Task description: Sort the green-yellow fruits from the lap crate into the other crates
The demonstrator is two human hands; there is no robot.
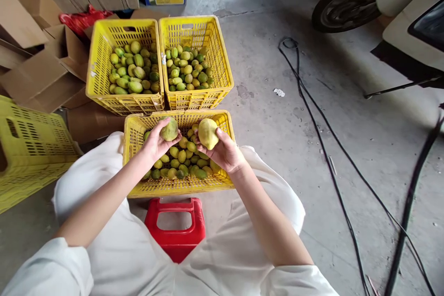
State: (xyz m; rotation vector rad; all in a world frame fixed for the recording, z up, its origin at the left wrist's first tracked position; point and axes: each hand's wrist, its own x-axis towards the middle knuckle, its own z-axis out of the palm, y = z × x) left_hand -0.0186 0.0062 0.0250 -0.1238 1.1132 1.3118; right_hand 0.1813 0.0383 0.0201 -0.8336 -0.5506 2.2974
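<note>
A dull green fruit (169,129), mottled with yellowish patches and nearly round, sits whole in the left hand (156,142); beside it and apart from it, a pale yellow fruit (208,133) rests whole in the right hand (227,150); this one looks a little longer, its narrower end towards the wearer. Both are held up above the front yellow crate (180,190); neither touches its rim.

I hold a greenish fruit (169,129) in the left hand (157,142) and a yellow fruit (208,134) in the right hand (225,151), mid-frame above a yellow crate (180,188) of more fruit (182,156); two similar crates (100,58) sit upper left, and a thick black cable (407,206) runs lower right.
</note>
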